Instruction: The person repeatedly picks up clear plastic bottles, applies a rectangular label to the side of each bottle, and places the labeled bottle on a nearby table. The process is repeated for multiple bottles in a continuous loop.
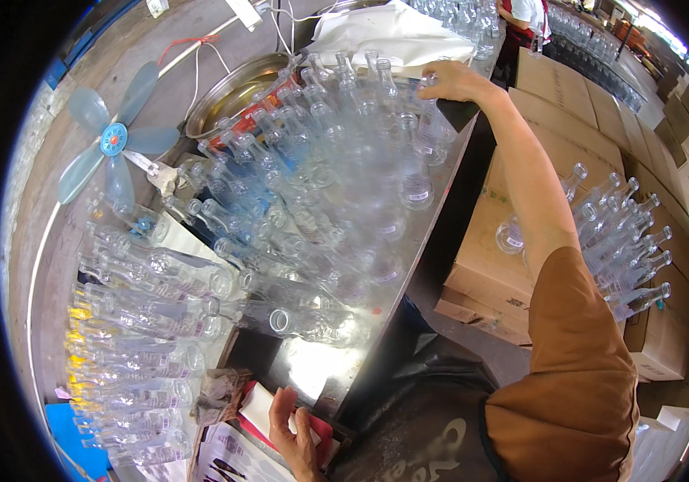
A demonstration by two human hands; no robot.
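Steel bench (312, 373) crowded with clear glass bottles (336, 185); cardboard cartons (569, 120) at three o'clock. Your right hand (450, 80) grips one bottle at twelve; left hand (296, 438) rests flat, open, on papers (260, 406).

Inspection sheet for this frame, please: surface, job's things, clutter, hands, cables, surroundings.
Surface: metal bench, mostly covered.
Job's things: clear glass bottles crowded upright across the bench; more lying in rows at left.
Clutter: metal bowl, white cloth, rag, papers.
Hands: right hand reaches to the far bottles, fingers on one; left hand rests on a red-and-white pad.
Cables: white cords at the wall.
Surroundings: blue fan, cardboard boxes, a bottle cluster on them, a person at the far end.
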